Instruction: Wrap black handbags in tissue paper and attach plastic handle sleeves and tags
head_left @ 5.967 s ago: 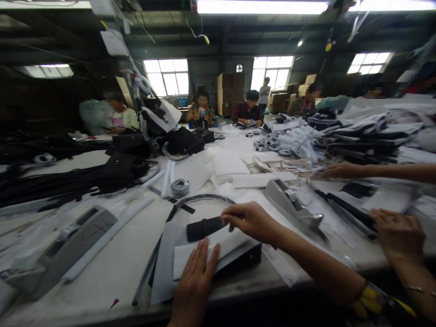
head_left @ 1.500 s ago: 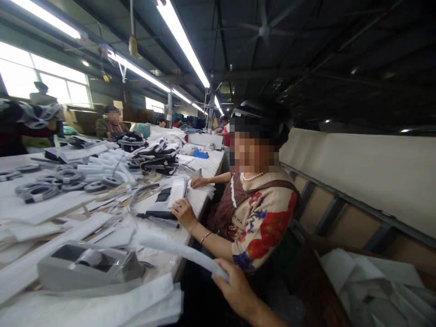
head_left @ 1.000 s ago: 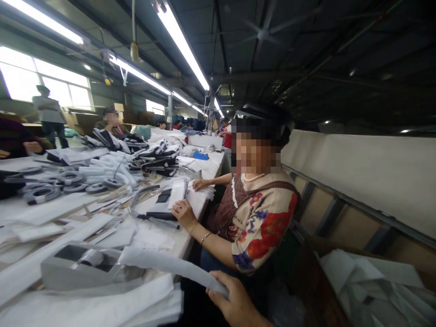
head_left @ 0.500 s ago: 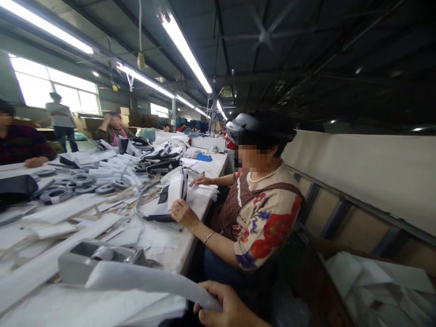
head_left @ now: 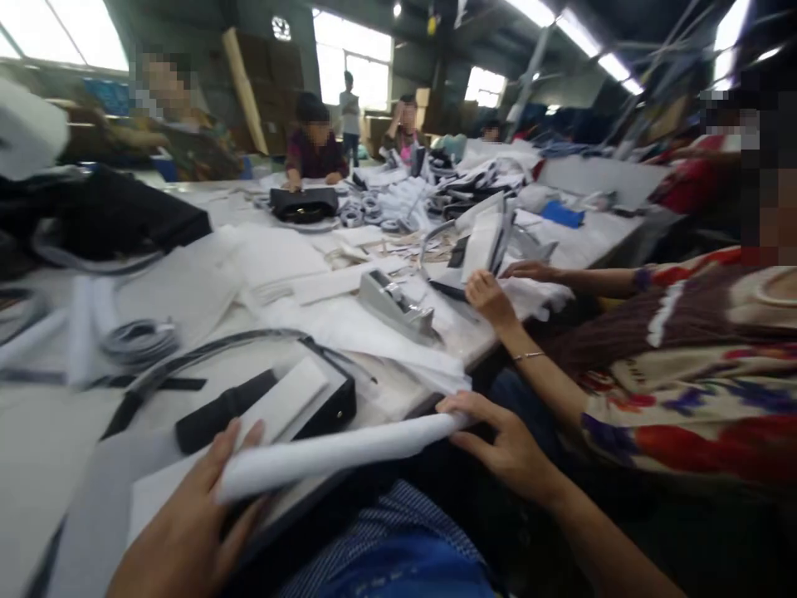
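A long white foam sheet (head_left: 336, 453) stretches between my two hands at the table's near edge. My left hand (head_left: 187, 523) grips its left end, thumb over the top. My right hand (head_left: 501, 444) pinches its right end with the fingertips. Just behind the sheet lies a black bag (head_left: 311, 407) with a white paper piece (head_left: 283, 403) on it and a black rolled handle (head_left: 217, 411) beside that.
A grey tape dispenser (head_left: 395, 303) stands mid-table. A neighbouring person's hands (head_left: 491, 299) hold white and black pieces to my right. Coiled grey straps (head_left: 140, 340), white sheets and black bags cover the table (head_left: 56, 432). Other people sit at the far side.
The view has swung from the neighbour on the right back to the table in front. My left hand has come into view and taken the sheet's left end.
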Tool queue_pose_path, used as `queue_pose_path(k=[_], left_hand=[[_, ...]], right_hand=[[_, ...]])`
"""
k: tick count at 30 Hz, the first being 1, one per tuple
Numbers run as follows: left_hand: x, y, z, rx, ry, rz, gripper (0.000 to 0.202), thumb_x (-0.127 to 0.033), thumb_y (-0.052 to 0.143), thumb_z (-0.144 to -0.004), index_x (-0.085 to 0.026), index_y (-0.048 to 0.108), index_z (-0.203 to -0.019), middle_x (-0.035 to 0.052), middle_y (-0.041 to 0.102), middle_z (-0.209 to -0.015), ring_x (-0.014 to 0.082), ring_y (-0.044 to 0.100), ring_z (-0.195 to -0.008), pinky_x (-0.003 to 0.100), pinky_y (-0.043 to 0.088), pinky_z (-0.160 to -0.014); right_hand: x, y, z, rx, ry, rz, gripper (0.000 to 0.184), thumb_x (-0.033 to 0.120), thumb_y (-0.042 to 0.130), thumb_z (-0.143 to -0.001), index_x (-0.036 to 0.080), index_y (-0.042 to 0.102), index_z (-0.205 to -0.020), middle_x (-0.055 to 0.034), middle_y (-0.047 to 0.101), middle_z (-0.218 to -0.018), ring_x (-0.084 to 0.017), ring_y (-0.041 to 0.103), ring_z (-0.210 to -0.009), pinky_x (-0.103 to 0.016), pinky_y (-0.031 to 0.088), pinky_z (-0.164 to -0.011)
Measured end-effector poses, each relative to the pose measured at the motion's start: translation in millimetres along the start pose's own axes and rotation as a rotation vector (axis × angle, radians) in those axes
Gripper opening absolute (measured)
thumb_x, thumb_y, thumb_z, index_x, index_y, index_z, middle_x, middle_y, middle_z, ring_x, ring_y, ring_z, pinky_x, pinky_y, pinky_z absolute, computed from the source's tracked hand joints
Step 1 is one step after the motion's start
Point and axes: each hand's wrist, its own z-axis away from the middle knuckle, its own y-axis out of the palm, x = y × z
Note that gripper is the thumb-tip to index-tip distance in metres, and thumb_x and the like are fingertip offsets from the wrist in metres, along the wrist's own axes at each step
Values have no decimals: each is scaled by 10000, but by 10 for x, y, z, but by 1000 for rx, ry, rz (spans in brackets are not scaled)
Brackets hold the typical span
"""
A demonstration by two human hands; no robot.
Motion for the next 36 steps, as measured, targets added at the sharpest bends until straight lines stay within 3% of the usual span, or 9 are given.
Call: queue_pose_path(k=[4, 8, 15, 18, 20, 23, 26, 30, 36], left_hand=[[-10, -329, -81, 223, -83, -71, 639, -341, 395, -927, -308, 264, -1552, 72, 354, -1578, 301, 580, -1256, 433, 565, -947], [0, -524, -304, 361, -80, -33, 651, -387, 439, -911, -300, 301, -1542, 57, 383, -1548, 294, 577, -1256, 416, 524, -1002], [-27, -691, -375, 361, -63, 7, 633, -465, 518, -923, -286, 370, -1512, 62, 437, -1513, 268, 548, -1288, 375, 484, -1041], [-126, -638, -350, 335, -72, -33, 773, -539, 639, -844, -245, 377, -1509, 121, 446, -1509, 305, 561, -1273, 401, 508, -1012], [-196, -520, -296, 256, -62, -99, 819, -465, 710, -808, -202, 376, -1508, 175, 436, -1511, 332, 567, -1267, 415, 533, -977], [-268, -282, -181, 69, -10, -211, 643, -286, 626, -885, -154, 418, -1479, 222, 461, -1484, 353, 561, -1271, 452, 534, -974], [-298, -92, -88, -58, 44, -285, 548, -171, 492, -924, -127, 432, -1468, 244, 449, -1487, 377, 528, -1299, 499, 505, -1008], [-381, -6, -67, -88, 51, -371, 563, -78, 391, -901, -97, 431, -1462, 196, 360, -1556, 375, 433, -1379, 532, 467, -1040], [-584, 18, -131, -60, -8, -453, 543, -45, 316, -908, -36, 443, -1436, 211, 345, -1547, 371, 360, -1424, 642, 367, -1065]], right_hand=[[79, 217, -170, 84, -454, 192, 210, 220, 663, -912, 290, 724, -1101, -43, 673, -1132, -203, 595, -1086, -407, 420, -1067], [169, 649, -425, -21, -720, 348, 255, 160, 637, -911, 314, 728, -1093, -13, 687, -1052, -188, 565, -993, -418, 401, -1026], [139, 1466, -769, -193, -728, 427, 245, 193, 609, -939, 312, 726, -1118, -13, 713, -1045, -185, 568, -934, -361, 406, -858], [103, 1672, -756, -238, -723, 410, 211, 178, 572, -954, 264, 743, -1044, -37, 719, -994, -183, 592, -856, -343, 420, -775], [95, 1699, -726, -251, -705, 377, 212, 157, 556, -957, 235, 747, -1007, -53, 721, -956, -190, 613, -845, -336, 444, -755], [150, 1577, -702, -194, -766, 288, 242, 114, 534, -959, 210, 726, -1071, -49, 735, -957, -175, 643, -854, -318, 497, -785], [263, 1410, -762, -102, -886, 278, 332, 100, 508, -978, 214, 641, -1260, -37, 733, -1134, -163, 651, -1048, -359, 464, -1021], [272, 1415, -959, 13, -894, 440, 353, 172, 477, -1017, 222, 580, -1351, -39, 644, -1343, -217, 552, -1291, -491, 269, -1207], [73, 1604, -1092, 36, -818, 338, 301, 181, 510, -1005, 280, 663, -1245, -8, 709, -1236, -183, 640, -1184, -452, 364, -1164]])
